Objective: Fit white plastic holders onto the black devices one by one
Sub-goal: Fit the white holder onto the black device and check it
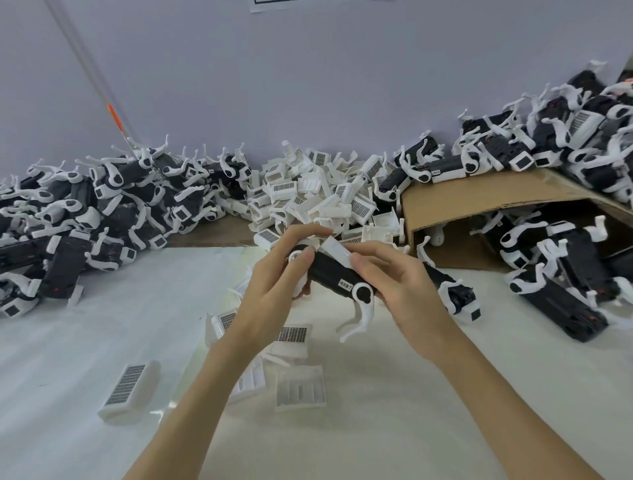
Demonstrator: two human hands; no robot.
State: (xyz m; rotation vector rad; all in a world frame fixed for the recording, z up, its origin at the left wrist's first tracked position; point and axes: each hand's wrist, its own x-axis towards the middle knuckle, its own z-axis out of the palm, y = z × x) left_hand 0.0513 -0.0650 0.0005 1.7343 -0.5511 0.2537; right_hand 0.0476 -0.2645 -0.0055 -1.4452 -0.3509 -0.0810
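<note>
Both hands grip one black device between them.

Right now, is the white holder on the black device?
Partly: the white holder lies tilted against the black device, between both hands.

White table; holders, devices, cardboard.

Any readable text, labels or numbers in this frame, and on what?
None can be read.
Small white label on the held black device: characters too blurred to read.
Paper sheet at the wall's top edge: cut off, unreadable.
Holders' dark grid panels: pattern only, no text.
</note>
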